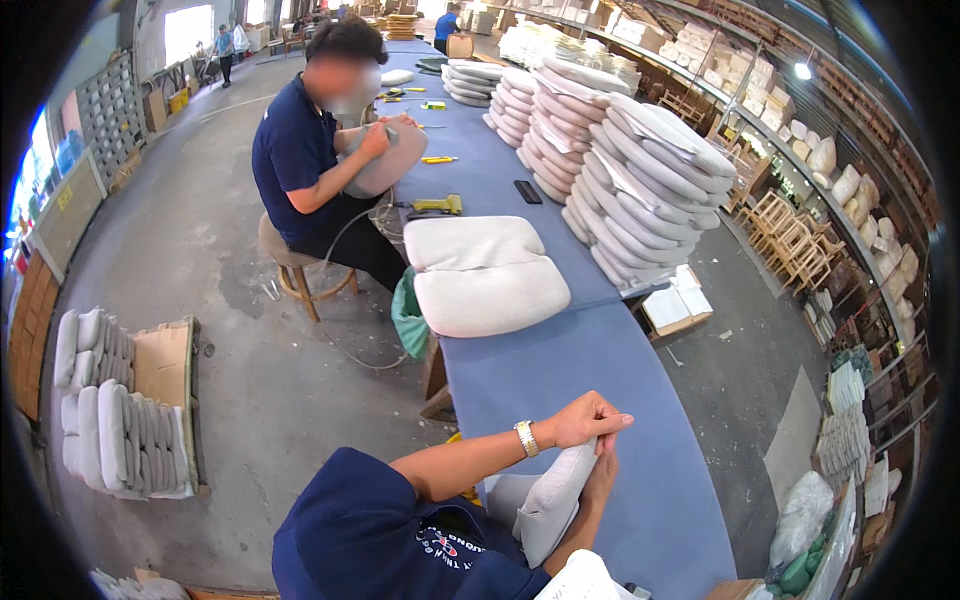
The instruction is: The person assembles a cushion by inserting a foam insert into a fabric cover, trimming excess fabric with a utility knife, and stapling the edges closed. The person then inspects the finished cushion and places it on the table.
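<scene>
A light grey seat cushion (556, 502) stands tilted on edge close against my body at the front of the table. My left hand (588, 420), with a metal-band watch on its wrist, is closed at the cushion's top corner, thumb stretched out to the right. Just below it, my right hand (599, 477) wraps round the cushion's right edge; its fingers are partly hidden. Farther along the table lie two light grey cushions (490, 290), side by side and touching. Any small item between my left fingers is too hidden to make out.
The long blue-covered table (610, 385) runs away from me. Tall cushion stacks (640, 190) line its right side, near a black phone (527, 192) and a yellow staple gun (437, 205). A seated co-worker (300, 150) handles another cushion at left. Stacked cushions (125, 440) stand on the floor.
</scene>
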A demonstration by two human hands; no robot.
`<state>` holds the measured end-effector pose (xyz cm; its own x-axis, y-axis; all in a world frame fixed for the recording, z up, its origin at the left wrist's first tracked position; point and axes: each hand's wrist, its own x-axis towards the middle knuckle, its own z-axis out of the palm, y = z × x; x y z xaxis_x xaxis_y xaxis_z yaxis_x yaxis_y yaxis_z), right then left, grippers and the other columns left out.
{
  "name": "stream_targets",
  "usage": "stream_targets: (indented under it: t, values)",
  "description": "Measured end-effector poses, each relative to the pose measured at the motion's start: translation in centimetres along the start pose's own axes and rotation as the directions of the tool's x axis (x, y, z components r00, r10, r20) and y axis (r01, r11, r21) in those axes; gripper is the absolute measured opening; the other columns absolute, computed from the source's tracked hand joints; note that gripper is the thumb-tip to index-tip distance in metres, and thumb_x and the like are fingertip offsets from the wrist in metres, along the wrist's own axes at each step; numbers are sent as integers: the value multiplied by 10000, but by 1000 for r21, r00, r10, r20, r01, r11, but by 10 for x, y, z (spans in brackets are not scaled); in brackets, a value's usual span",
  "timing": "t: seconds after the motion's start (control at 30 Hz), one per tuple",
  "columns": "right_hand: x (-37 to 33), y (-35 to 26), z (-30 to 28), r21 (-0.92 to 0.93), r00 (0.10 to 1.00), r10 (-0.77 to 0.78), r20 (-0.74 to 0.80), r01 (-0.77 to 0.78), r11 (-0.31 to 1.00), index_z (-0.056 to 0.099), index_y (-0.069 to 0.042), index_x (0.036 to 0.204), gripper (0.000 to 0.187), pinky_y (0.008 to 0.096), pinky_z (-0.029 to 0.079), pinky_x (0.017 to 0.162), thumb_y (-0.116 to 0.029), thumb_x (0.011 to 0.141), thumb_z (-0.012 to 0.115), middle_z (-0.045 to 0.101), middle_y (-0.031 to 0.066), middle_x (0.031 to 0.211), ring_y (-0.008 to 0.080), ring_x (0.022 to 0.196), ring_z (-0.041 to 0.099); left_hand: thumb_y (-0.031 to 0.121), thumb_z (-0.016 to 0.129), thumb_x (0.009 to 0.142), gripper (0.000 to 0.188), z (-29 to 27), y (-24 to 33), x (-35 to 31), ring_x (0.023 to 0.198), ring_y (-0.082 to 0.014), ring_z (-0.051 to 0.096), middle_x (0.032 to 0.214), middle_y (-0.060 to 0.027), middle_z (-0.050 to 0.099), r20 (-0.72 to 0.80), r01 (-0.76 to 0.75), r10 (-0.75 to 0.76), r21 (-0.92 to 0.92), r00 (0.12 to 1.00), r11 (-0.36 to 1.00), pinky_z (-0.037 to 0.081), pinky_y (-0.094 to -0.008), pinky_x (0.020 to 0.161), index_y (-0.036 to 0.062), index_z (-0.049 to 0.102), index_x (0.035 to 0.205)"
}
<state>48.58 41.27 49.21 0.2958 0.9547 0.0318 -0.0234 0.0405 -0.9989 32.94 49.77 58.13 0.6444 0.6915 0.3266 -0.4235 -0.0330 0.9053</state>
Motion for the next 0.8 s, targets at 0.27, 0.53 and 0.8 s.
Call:
stream_targets:
  t: [0.27, 0.53, 0.8]
  values:
    - [-14, 126, 31, -783, 973, 184, 139, -5, 622, 714, -30, 1166, 466, 424, 507, 949, -433, 1024, 530, 725, 223, 1123, 381, 1089, 676, 447, 630, 1017, 541, -146, -92, -138, 530, -118, 598, 636, -62, 669, -690, 172, -203, -115, 694, 978, 471, -263, 538, 10, 714, 709]
    - [-61, 84, -139, -915, 892, 428, -145, -285, 285, 664, -100, 1291, 552, 443, 531, 964, -502, 914, 683, 698, 157, 1255, 337, 1131, 674, 474, 634, 1001, 555, -153, -141, -238, 513, -115, 548, 625, -85, 665, -852, 291, -292, -175, 434, 941, 425, -262, 524, 3, 729, 724]
    - [-132, 146, -184, -30, 842, 538, -51, -539, 841, 620, -6, 1335, 479, 373, 529, 876, -335, 991, 680, 693, 116, 1155, 208, 1018, 642, 451, 635, 1000, 484, -139, -154, -302, 687, -132, 648, 790, -100, 712, -903, 312, -256, -147, 344, 939, 515, -274, 676, -5, 763, 904]
